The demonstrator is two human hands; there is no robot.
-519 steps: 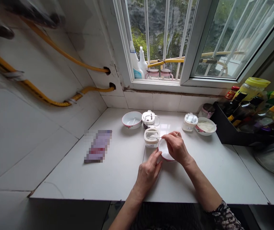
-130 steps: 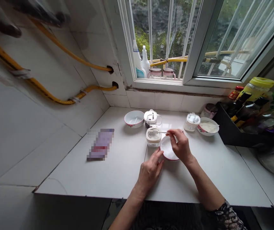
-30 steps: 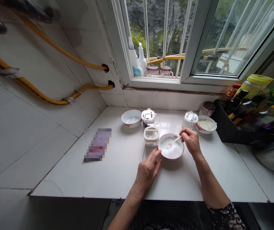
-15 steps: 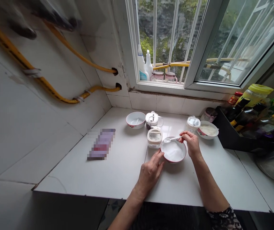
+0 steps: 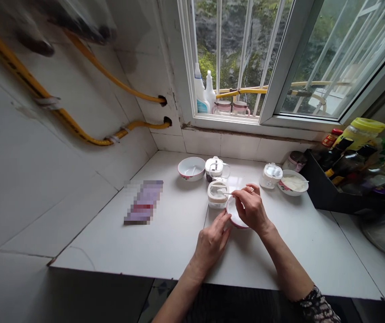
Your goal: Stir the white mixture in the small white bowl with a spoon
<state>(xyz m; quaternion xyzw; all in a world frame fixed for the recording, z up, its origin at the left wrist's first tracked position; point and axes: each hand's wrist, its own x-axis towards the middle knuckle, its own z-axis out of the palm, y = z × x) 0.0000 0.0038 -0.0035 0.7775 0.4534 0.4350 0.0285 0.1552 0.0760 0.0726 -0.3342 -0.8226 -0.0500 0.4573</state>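
My left hand [image 5: 212, 238] grips the left rim of a white bowl with a red edge [image 5: 235, 217], which holds white granules. My right hand [image 5: 252, 207] is closed on the handle of a small white spoon [image 5: 226, 193], above that bowl and partly hiding it. The spoon's head is at the open top of a clear seasoning jar [image 5: 217, 200] with a pale rim, just left of the bowl. Behind this jar stands a second seasoning jar [image 5: 214, 168] with dark contents and its clear lid raised.
A flowered bowl [image 5: 191, 169] with a spoon in it stands at the back left. Further right are a lidded jar [image 5: 271, 175] and a bowl of pale powder [image 5: 293, 183]. A black box of bottles [image 5: 334, 193] borders the right side. A blurred purple packet [image 5: 143, 202] lies left.
My right hand has moved left with the spoon, from above the bowl to the open jar. My left hand stays at the bowl's rim.
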